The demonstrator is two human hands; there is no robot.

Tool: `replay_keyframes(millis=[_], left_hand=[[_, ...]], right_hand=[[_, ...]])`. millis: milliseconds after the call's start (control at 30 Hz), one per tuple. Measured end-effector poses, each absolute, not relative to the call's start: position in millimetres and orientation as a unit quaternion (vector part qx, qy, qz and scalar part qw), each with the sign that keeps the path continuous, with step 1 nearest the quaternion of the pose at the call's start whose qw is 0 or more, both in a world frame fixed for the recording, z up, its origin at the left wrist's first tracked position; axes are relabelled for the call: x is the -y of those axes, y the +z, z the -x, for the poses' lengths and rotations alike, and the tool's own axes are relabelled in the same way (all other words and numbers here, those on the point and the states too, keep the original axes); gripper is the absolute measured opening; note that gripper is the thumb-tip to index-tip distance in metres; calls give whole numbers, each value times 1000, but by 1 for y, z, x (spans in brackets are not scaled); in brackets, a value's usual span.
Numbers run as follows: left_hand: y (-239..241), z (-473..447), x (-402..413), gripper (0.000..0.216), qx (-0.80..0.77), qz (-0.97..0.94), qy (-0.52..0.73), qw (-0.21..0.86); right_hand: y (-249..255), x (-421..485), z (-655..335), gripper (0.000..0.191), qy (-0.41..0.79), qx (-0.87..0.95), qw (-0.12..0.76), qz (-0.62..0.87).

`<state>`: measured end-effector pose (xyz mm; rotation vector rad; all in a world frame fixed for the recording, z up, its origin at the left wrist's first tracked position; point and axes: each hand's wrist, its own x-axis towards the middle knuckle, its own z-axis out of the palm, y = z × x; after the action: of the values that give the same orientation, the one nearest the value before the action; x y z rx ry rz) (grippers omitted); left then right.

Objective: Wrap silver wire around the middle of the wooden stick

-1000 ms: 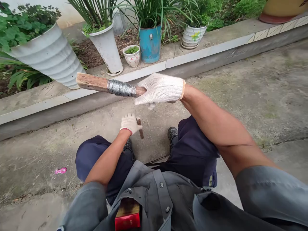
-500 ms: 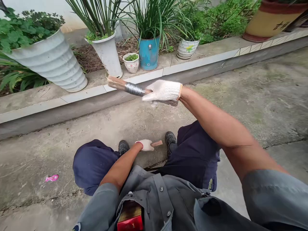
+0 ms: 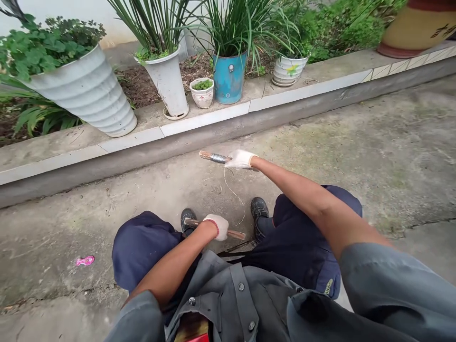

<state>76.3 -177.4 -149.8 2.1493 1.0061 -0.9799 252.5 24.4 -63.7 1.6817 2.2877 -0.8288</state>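
Observation:
My right hand [image 3: 241, 159], in a white knit glove, is closed round a wooden handle [image 3: 213, 157] wound with silver wire and holds it low over the concrete, stretched away from me. A thin loose wire [image 3: 235, 194] trails from that winding down toward my feet. My left hand [image 3: 218, 226], gloved too, grips a short wooden stick [image 3: 233, 233] lying crosswise between my two black shoes. I sit with knees apart in dark blue trousers.
A raised concrete curb [image 3: 199, 128] runs across ahead, carrying white ribbed pots [image 3: 89, 92], a small white pot [image 3: 202, 93], a blue tin pot [image 3: 229, 78] and a patterned pot [image 3: 287, 70]. A pink scrap [image 3: 85, 260] lies on the ground left.
My right hand has lowered and pushed the wire-wound handle away from my face toward the ground. My left hand dropped between my shoes, turning its stick level; the trailing wire now hangs slack.

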Motion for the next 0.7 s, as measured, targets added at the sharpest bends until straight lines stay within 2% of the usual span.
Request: replay_keyframes(millis=[100, 200, 300, 400, 533, 700], left_hand=[[-112, -62, 171, 37, -406, -791, -285, 360], [-77, -48, 147, 30, -415, -785, -248, 387], [-55, -37, 109, 39, -426, -777, -225, 405], [-51, -25, 74, 42, -460, -726, -184, 476], [-58, -14, 50, 37, -536, -644, -186, 514], [-47, -22, 56, 35, -526, -642, -184, 526]], right_hand=[[-59, -46, -237, 38, -235, -786, 101, -563], [-44, -75, -222, 51, -178, -807, 80, -558], [-34, -98, -221, 64, -107, -814, 30, -570], [-31, -101, -234, 61, -90, -815, 3, -573], [-22, -63, -256, 58, -125, -838, -17, -531], [-8, 29, -256, 69, -141, -911, 1, -388]])
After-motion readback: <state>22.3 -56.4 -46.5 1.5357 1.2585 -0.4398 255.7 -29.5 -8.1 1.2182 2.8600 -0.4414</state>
